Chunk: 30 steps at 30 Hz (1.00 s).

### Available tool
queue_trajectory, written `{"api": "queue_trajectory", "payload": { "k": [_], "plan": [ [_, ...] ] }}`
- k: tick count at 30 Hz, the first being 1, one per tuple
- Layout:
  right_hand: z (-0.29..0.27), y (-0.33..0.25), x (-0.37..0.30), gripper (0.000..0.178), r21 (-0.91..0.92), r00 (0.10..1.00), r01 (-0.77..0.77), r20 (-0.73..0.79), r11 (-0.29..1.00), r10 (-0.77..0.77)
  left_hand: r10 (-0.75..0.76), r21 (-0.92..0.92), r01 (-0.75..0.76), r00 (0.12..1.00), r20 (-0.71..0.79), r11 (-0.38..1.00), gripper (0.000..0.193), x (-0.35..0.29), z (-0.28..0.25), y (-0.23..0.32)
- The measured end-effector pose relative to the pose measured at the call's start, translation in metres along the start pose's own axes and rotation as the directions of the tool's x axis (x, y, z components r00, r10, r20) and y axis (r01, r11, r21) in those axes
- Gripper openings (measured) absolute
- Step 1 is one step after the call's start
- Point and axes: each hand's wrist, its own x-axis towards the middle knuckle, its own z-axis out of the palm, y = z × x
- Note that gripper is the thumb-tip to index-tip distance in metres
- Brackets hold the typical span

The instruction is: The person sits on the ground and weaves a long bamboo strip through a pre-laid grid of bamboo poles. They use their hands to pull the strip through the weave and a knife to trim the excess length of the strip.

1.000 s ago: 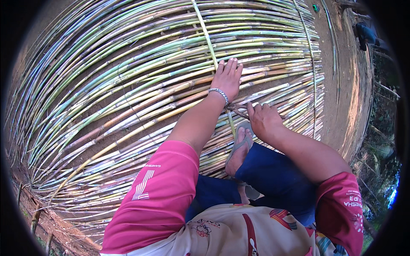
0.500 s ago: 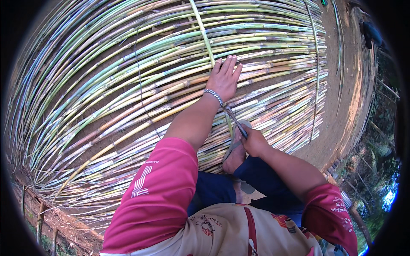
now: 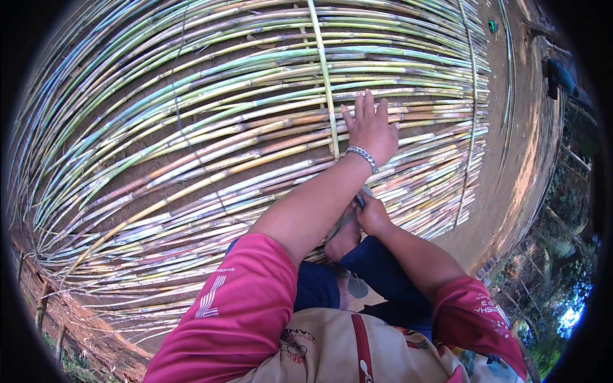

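Note:
Long jointed canes (image 3: 255, 83), green, yellow and purplish, lie side by side on the ground in a wide layer. A pale green stick (image 3: 324, 64) lies across them, and its near end comes down just left of my left hand. My left hand (image 3: 373, 133), with a silver chain bracelet (image 3: 363, 153) at the wrist, is open with fingers spread over the canes. My right hand (image 3: 374, 216) is closed round the dark handle (image 3: 360, 200) of a tool, close beneath my left forearm. The rest of that tool is hidden; its kind does not show.
A thin dark pole (image 3: 474, 83) crosses the canes near their right ends. My sandalled foot (image 3: 343, 239) is beside my right hand. Bare earth (image 3: 511, 172) borders the canes on the right. A person's leg (image 3: 562, 78) shows at the far right.
My left hand has moved right, off the end of the pale stick. My right hand has shifted slightly left and down, and its tool is now mostly covered by my left forearm.

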Motion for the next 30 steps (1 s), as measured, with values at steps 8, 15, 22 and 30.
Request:
{"api": "queue_trajectory", "payload": {
  "k": [8, 15, 22, 30],
  "plan": [
    [0.013, 0.035, 0.008, 0.036, 0.112, 0.989, 0.146, -0.02, 0.983, -0.144, 0.463, -0.753, -0.013, 0.795, 0.391, 0.658, 0.02, -0.23, -0.032, -0.009],
    [0.0, -0.013, -0.01, 0.023, 0.767, 0.836, -0.524, 0.546, 0.369, 0.051, -0.45, -0.754, 0.621, 0.748, 0.488, 0.213, 0.048, -0.18, 0.035, -0.127],
    [-0.033, -0.004, -0.003, 0.022, 0.701, 0.71, -0.669, 0.701, 0.247, -0.065, -0.244, -0.721, 0.618, 0.681, 0.691, -0.314, 0.043, -0.11, 0.059, -0.095],
    [-0.07, -0.073, -0.047, 0.064, -0.27, 0.985, -0.07, 0.135, 0.96, 0.109, -0.31, -0.735, 0.409, 0.715, 0.626, -0.541, 0.032, -0.111, 0.082, -0.076]
  ]
}}
